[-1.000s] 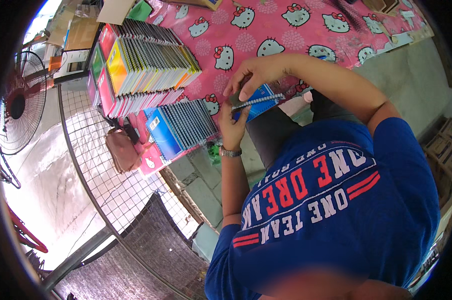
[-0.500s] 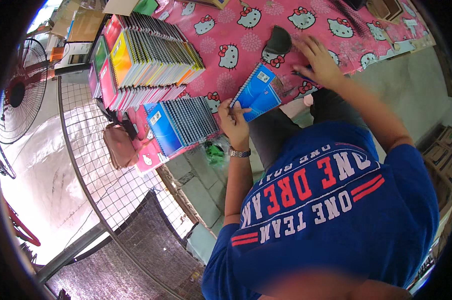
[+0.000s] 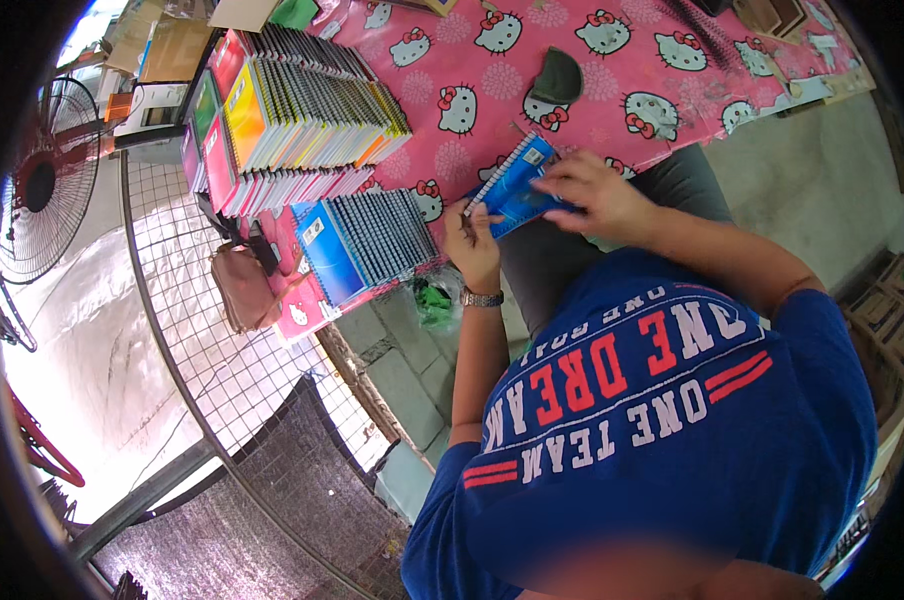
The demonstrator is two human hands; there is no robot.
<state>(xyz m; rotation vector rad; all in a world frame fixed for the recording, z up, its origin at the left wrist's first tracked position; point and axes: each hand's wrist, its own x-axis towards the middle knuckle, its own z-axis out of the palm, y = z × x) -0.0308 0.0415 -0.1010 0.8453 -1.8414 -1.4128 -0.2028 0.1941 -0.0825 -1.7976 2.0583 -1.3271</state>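
A blue spiral-bound notebook [image 3: 519, 187] is tilted over the near edge of the table, above my lap. My left hand [image 3: 474, 247] is closed on its lower left part, by the coil, with a watch on that wrist. My right hand [image 3: 604, 198] reaches over the notebook's right side, fingers apart and a little blurred, the fingertips at the cover. The underside of that hand is hidden. Just beyond the notebook lies a dark green, rounded flat piece [image 3: 557, 77] on the pink patterned tablecloth [image 3: 592, 85].
Left of my hands stands a row of blue spiral notebooks [image 3: 372, 240]. Behind it are tall stacks of coloured notebooks [image 3: 307, 110]. A brown bag [image 3: 242, 288] hangs at the table's left side, near a wire mesh [image 3: 187, 290] and a fan [image 3: 42, 185].
My right hand has come in from the table at the right, down and leftward onto the notebook. My left hand keeps its hold almost in place.
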